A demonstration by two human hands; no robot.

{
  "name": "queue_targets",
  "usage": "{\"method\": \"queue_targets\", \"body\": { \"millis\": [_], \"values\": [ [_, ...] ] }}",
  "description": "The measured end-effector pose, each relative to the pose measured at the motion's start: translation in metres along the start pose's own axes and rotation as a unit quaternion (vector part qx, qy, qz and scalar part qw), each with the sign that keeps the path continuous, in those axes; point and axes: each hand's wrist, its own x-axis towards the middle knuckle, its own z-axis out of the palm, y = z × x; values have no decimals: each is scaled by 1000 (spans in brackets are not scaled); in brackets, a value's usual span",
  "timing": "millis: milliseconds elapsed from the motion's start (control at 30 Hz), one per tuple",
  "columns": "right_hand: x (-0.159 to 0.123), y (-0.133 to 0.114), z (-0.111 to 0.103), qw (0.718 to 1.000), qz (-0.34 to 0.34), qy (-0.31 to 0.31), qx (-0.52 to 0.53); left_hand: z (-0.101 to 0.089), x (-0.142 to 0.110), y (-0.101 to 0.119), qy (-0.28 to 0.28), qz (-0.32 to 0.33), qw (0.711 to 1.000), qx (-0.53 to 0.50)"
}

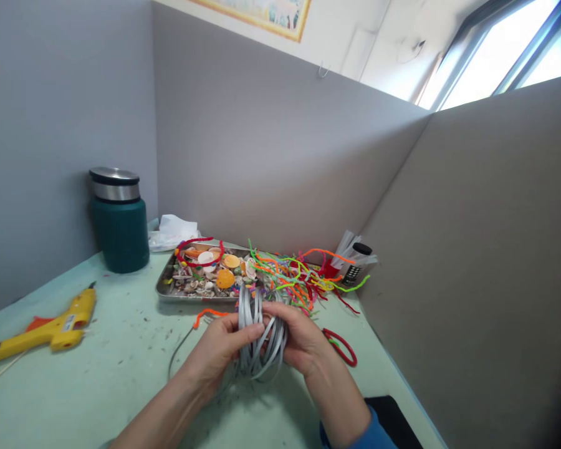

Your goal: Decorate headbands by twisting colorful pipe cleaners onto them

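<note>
Both my hands hold a bundle of grey looped bands (257,327) just above the pale green table (107,374). My left hand (219,352) grips the bundle from the left, thumb pressed across the loops. My right hand (299,340) closes on it from the right, fingers curled round the strands. One loose grey strand (177,352) trails down to the left onto the table. Behind the hands lies a metal tray (166,290) filled with shells, and next to it a tangle of coloured pipe cleaners (303,274).
A yellow glue gun (51,330) lies at the left. A dark green flask (119,221) stands by the back wall, with white tissue (172,231) beside it. Red scissors (341,346) lie right of my hands. Grey partition walls close in the back and right.
</note>
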Motion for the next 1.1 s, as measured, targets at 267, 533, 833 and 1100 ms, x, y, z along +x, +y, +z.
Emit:
{"method": "queue_targets", "body": {
  "millis": [267,533,833,1100],
  "values": [
    [-2,-2,2,1000,13,-16,8,-2,1,-2,6,-5,1000,4],
    [-8,-9,8,997,29,32,62,-2,1,4,-7,-13,1000,-3],
    [-7,-18,1,995,58,-10,86,-5,0,11,6,-30,998,-54],
    [-8,-20,-2,992,40,-52,109,-7,2,11,18,-20,998,-64]
  ]
}}
